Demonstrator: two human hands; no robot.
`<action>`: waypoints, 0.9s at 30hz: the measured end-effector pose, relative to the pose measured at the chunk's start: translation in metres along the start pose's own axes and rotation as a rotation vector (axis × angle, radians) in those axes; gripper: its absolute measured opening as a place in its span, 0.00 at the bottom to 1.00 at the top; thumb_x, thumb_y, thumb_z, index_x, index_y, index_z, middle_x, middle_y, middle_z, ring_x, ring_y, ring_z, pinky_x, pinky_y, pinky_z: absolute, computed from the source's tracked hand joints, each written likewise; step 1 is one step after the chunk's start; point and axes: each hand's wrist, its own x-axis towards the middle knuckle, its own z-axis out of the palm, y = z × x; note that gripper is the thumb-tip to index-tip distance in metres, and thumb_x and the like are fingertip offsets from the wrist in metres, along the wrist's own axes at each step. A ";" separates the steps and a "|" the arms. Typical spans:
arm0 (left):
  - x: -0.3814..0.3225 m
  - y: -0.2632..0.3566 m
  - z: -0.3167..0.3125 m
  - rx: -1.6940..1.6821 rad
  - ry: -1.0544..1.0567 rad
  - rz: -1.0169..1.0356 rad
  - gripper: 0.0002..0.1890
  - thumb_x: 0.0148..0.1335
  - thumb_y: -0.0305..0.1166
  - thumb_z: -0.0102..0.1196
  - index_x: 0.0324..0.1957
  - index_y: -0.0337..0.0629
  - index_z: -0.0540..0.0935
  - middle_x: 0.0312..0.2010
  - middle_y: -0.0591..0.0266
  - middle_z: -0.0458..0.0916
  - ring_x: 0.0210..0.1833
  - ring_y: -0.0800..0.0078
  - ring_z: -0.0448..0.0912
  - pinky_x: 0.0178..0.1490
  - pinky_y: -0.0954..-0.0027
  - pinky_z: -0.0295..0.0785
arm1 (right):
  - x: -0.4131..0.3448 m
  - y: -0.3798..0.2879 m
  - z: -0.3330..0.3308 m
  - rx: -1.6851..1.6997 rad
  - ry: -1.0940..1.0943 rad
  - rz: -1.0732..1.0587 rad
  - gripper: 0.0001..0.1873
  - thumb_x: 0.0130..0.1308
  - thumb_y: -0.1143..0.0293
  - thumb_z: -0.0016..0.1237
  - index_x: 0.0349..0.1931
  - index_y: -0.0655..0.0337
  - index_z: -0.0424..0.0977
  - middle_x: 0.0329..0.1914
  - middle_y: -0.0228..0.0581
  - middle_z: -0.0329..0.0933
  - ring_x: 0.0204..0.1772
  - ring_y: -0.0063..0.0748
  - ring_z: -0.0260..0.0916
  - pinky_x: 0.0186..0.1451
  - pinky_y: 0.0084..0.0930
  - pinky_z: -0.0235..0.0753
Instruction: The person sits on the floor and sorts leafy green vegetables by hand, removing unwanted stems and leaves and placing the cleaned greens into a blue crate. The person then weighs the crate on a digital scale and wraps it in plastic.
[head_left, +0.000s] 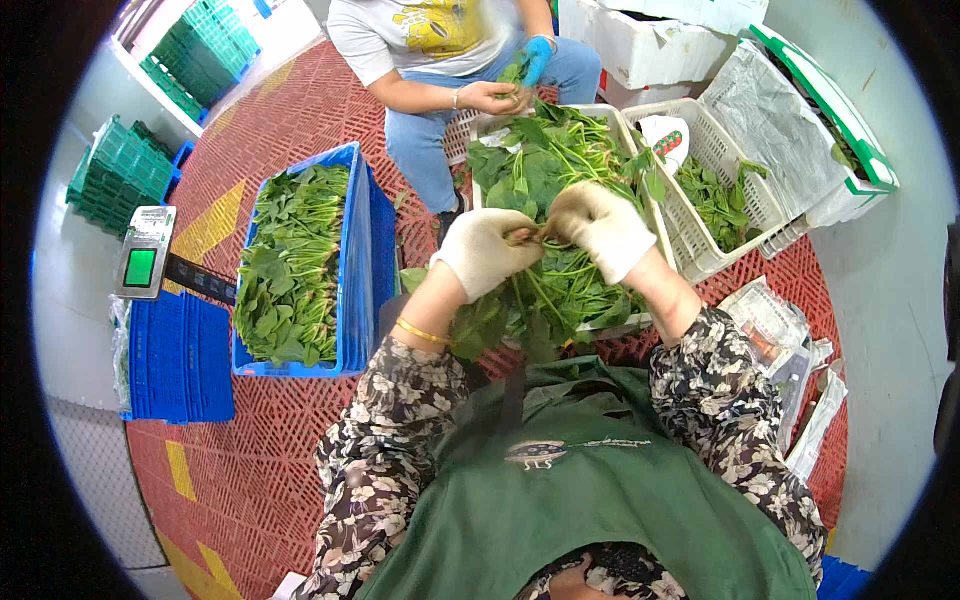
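Observation:
My left hand, in a white knit glove, grips a bunch of leafy greens that look like spinach. Their leaves hang down below the palm, towards my green apron. Also gloved, my right hand meets the left at the stem ends, its fingertips pinched on them and slightly blurred. Both hands are over a white plastic crate heaped with loose greens. The fingertips of the left hand partly hide the stem ends.
Neatly layered greens fill a blue crate on the left, near a digital scale. Opposite me a seated co-worker holds greens. To the right stand another white crate and foam boxes; discarded packaging lies on the red mat.

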 end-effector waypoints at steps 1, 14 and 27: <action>-0.002 -0.004 -0.002 -0.045 0.000 -0.040 0.13 0.51 0.35 0.64 0.38 0.39 0.85 0.27 0.54 0.81 0.27 0.68 0.78 0.37 0.70 0.74 | 0.003 0.009 -0.005 0.087 0.074 -0.026 0.12 0.62 0.66 0.53 0.43 0.62 0.76 0.36 0.39 0.81 0.39 0.30 0.78 0.46 0.25 0.76; -0.041 -0.038 -0.031 -0.454 -0.013 -0.356 0.08 0.55 0.27 0.62 0.36 0.33 0.83 0.32 0.67 0.83 0.35 0.82 0.76 0.44 0.77 0.71 | -0.017 0.120 -0.010 -0.888 -0.179 0.111 0.13 0.55 0.62 0.59 0.41 0.53 0.81 0.38 0.44 0.81 0.44 0.49 0.78 0.48 0.36 0.77; -0.043 -0.047 -0.030 -0.268 0.051 -0.365 0.10 0.51 0.31 0.65 0.34 0.35 0.85 0.26 0.67 0.81 0.31 0.84 0.74 0.39 0.77 0.70 | 0.035 0.065 -0.062 0.207 0.264 0.329 0.15 0.61 0.62 0.56 0.42 0.63 0.79 0.26 0.27 0.74 0.26 0.18 0.66 0.25 0.19 0.63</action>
